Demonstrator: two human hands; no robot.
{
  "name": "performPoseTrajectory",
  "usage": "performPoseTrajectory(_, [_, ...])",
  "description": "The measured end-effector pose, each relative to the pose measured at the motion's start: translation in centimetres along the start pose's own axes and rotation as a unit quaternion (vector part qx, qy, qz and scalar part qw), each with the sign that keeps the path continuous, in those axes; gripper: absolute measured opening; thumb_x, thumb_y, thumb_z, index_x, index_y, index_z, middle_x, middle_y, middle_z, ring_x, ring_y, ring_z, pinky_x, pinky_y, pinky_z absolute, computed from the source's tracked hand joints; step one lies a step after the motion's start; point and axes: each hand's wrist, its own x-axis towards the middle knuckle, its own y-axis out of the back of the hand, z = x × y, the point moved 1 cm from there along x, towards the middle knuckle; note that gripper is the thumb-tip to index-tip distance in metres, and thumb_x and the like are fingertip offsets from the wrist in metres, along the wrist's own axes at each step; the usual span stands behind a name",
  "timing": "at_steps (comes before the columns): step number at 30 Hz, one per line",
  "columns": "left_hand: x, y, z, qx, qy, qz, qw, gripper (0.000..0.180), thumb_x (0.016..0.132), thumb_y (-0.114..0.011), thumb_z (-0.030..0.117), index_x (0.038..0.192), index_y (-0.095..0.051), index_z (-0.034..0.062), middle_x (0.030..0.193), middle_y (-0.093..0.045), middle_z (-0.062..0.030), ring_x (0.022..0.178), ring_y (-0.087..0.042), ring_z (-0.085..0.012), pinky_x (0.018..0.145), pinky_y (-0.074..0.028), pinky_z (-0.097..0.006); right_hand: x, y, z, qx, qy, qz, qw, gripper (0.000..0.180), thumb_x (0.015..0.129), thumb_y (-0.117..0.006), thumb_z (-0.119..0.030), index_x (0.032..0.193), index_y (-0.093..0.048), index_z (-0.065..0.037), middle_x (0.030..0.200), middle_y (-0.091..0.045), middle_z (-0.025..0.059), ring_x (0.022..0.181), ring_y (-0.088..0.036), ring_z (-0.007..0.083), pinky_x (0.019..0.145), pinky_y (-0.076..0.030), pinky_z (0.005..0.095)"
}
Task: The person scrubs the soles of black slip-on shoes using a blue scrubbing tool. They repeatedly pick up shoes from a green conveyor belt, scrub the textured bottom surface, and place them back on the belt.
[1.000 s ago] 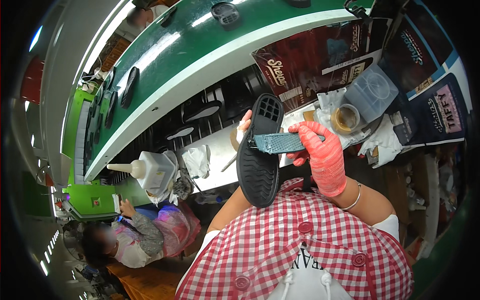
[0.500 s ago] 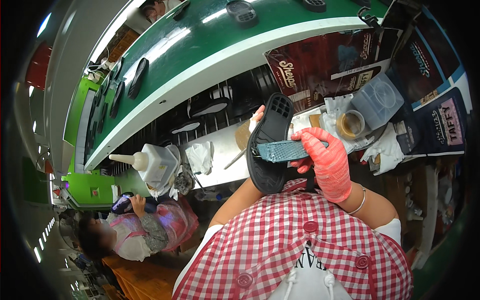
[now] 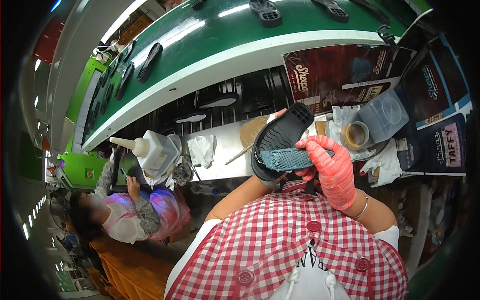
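A black shoe sole (image 3: 295,120) is held up in front of my chest, its toe and heel ends slanting from upper right to lower left. My left hand (image 3: 277,115) grips it from behind; only fingertips show past its upper edge, and the rest is hidden. My right hand (image 3: 330,167), in a pink-orange knit glove, is closed round a flat blue-grey brush (image 3: 286,159) with a dimpled surface. The brush lies across the sole's lower half, its far end by the left edge. Whether it presses on the sole I cannot tell.
Behind the sole runs a metal ledge (image 3: 227,167) with a white squeeze bottle (image 3: 159,150), crumpled tissue (image 3: 202,151) and a small glue cup (image 3: 355,134). A clear plastic tub (image 3: 384,117) stands beside the cup. Soles lie on the green conveyor (image 3: 210,37). At left sits a co-worker (image 3: 127,215).
The sole has tipped, its upper end swinging right. The brush and my right hand sit slightly lower on it. The co-worker's arm now reaches toward the bench.
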Motion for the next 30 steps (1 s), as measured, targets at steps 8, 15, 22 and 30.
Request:
performPoseTrajectory(8, [0.0,7.7,-1.6,-0.181,0.166,-0.16,0.956,0.043,0.094,-0.035,0.044,0.099,-0.057,0.007,0.083,-0.059,-0.0251,0.061,-0.061,-0.0395,0.056,-0.049,-0.057,0.3,-0.6,-1.0,-0.037,0.005,-0.016,0.999,0.025,0.093,-0.052,-0.025,0.098,-0.062,-0.003,0.079,-0.063,0.0036,0.057,-0.06,0.0074,0.047,-0.044,0.0164])
performPoseTrajectory(15, [-2.1,2.6,-2.4,0.094,0.075,-0.126,0.985,0.036,0.093,-0.039,0.039,0.091,-0.056,0.0075,0.071,-0.059,-0.0156,0.059,-0.059,-0.0271,0.057,-0.05,-0.04,0.9,0.3,-1.8,-0.066,-0.007,-0.056,0.996,0.025,0.09,-0.056,-0.027,0.098,-0.065,-0.005,0.084,-0.063,0.0031,0.06,-0.058,0.0072,0.052,-0.045,0.0182])
performPoseTrajectory(22, [-2.8,1.7,-2.5,0.518,-0.005,-0.13,0.845,0.013,0.084,-0.059,0.018,0.087,-0.051,0.0086,0.076,-0.054,-0.0016,0.071,-0.054,-0.0141,0.068,-0.046,-0.029,1.7,0.5,-2.6,-0.107,0.023,-0.082,0.991,0.023,0.089,-0.057,-0.023,0.095,-0.066,-0.003,0.085,-0.064,0.0034,0.061,-0.059,0.0071,0.051,-0.047,0.0169])
performPoseTrajectory(30, [-3.6,-2.1,-1.6,0.691,-0.123,-0.181,0.689,0.038,0.067,-0.078,0.018,0.08,-0.043,0.0083,0.081,-0.05,-0.0019,0.075,-0.049,-0.0147,0.071,-0.044,-0.028,2.8,0.9,-3.5,-0.156,0.023,-0.115,0.981,0.024,0.089,-0.058,-0.025,0.093,-0.067,-0.003,0.079,-0.064,0.0021,0.057,-0.059,0.0069,0.05,-0.046,0.0166])
